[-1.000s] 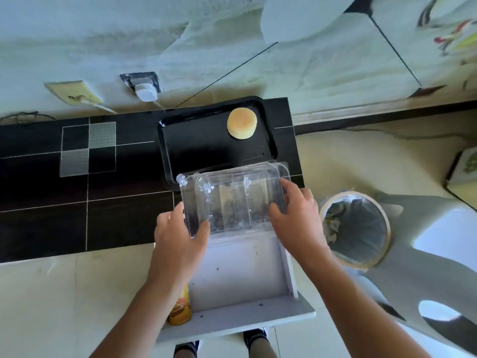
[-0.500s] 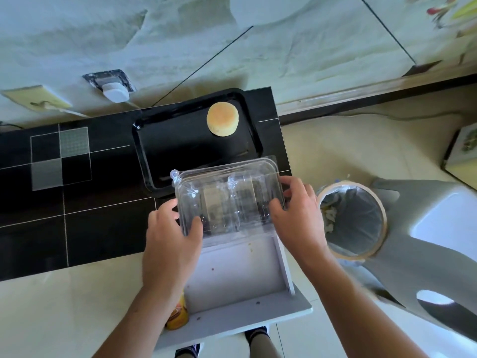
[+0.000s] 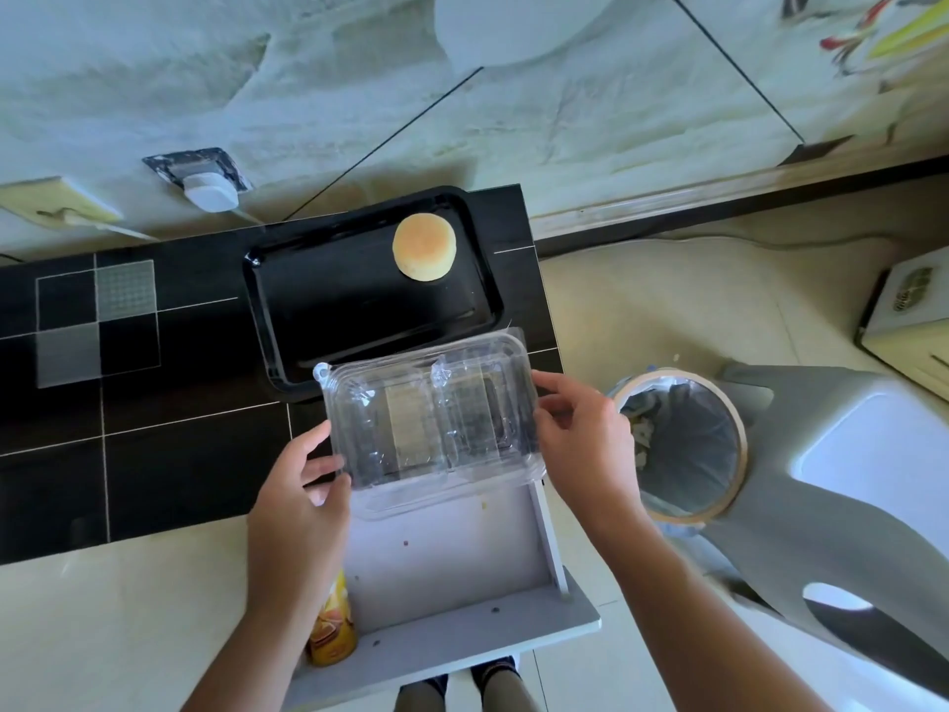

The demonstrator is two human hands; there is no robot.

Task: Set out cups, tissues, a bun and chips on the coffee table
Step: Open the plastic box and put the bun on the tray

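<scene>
Bun (image 3: pixel 424 246) sits alone on the black tray (image 3: pixel 318 321), up in the far right corner of it. The tray lies on the dark coffee table (image 3: pixel 154 454), near the table's right end.

Both hands hold a clear plastic box (image 3: pixel 429 426) in the air, just in front of the tray. The box looks empty and its lid is closed. The left hand (image 3: pixel 300 498) grips the left side of the box, with the thumb on top and the fingers curled under the edge. The right hand (image 3: pixel 583 441) pinches the right side with bent fingers and thumb.

Under the box stands a small grey shelf (image 3: pixel 452 567). A yellow chip can (image 3: pixel 333 629) stands at the shelf's left side, partly hidden by the left arm. To the right of the shelf is a round bin (image 3: pixel 685 444) with a dark bag in it. A grey plastic stool (image 3: pixel 847 480) stands just past the bin. On the wall behind the table there is a white plug (image 3: pixel 208 190).
</scene>
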